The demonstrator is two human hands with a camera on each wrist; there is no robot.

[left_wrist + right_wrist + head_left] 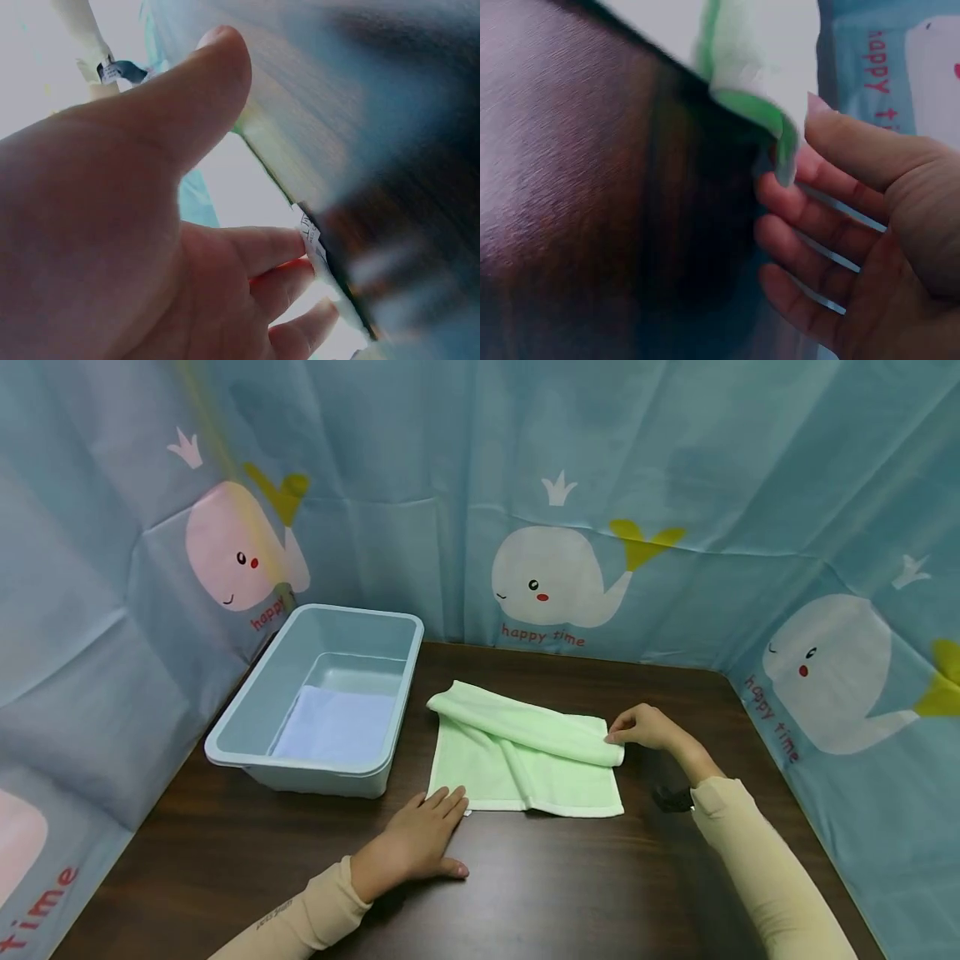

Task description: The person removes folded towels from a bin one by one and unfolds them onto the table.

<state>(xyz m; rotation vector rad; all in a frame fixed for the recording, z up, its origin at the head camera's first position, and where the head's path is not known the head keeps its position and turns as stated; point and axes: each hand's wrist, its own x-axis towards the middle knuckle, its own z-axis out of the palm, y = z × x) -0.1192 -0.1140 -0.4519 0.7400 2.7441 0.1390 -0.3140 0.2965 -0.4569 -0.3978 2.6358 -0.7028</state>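
Note:
A light green towel (525, 752) lies on the dark wooden table, its far part folded over toward the near edge in a loose roll. At the towel's right end my right hand (647, 727) pinches the folded edge between thumb and fingers; the right wrist view shows the towel's curled corner (786, 146) there. My left hand (420, 839) rests with straight fingers on the near left corner, beside a small white label (309, 231). The left fingertips (289, 241) touch that edge in the left wrist view.
Left of the towel stands a light blue plastic basin (315, 766) with a pale lavender cloth (337, 724) lying flat inside. Blue curtains (405, 552) printed with whales enclose the table (555, 877) at the back and both sides.

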